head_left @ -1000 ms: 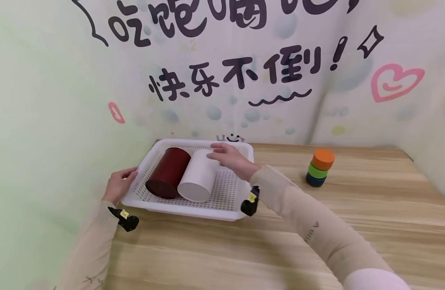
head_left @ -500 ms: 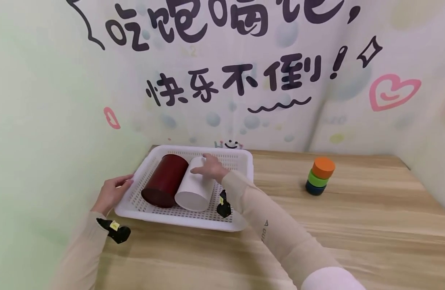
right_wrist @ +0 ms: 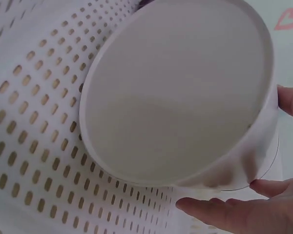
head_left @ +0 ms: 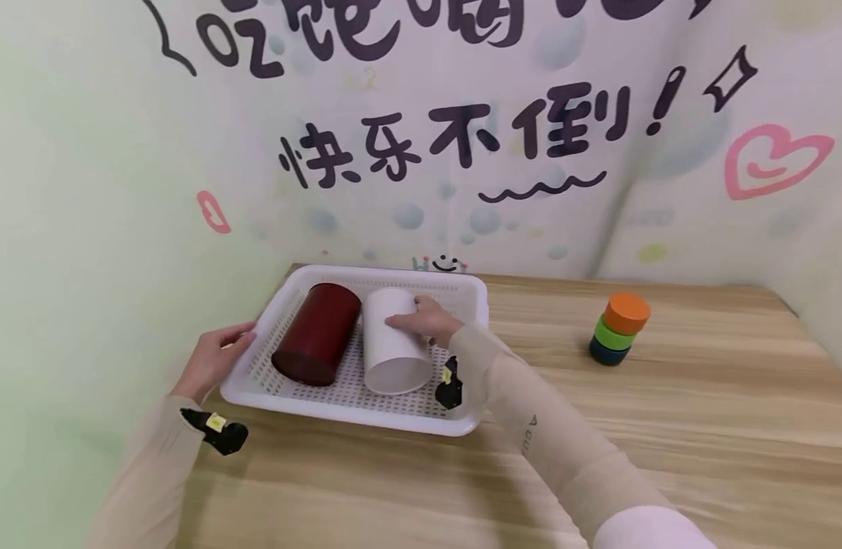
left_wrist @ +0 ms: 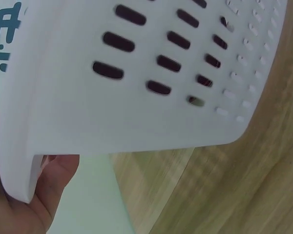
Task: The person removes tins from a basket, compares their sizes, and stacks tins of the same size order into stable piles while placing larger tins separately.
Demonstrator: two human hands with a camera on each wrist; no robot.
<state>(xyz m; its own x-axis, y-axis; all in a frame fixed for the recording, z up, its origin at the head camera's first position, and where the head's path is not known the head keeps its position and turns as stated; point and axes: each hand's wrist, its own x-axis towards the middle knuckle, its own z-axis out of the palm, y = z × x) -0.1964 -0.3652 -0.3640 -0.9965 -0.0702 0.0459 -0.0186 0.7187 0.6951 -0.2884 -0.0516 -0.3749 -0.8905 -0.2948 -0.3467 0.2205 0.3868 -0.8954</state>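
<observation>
A white plastic basket (head_left: 352,424) with slotted walls stands on the wooden table. Inside it, a dark red cylinder (head_left: 318,329) lies on its side at the left. To its right lies a white cylinder (head_left: 387,341), with a gap between the two. My right hand (head_left: 429,319) grips the white cylinder from its right side; the right wrist view shows the thumb and fingers (right_wrist: 210,213) around its wall. My left hand (head_left: 213,358) holds the basket's left rim, its thumb curled under the rim in the left wrist view (left_wrist: 51,187). Some left fingers are hidden.
A short stack of orange, green and dark blue round pieces (head_left: 618,329) stands to the right on the table (head_left: 531,381). A wall with large lettering (head_left: 462,137) rises behind, and a pale green wall (head_left: 85,229) stands close on the left.
My right hand has closed around the white cylinder's right side. The cylinder has shifted right, away from the red one. My left hand stays at the basket rim.
</observation>
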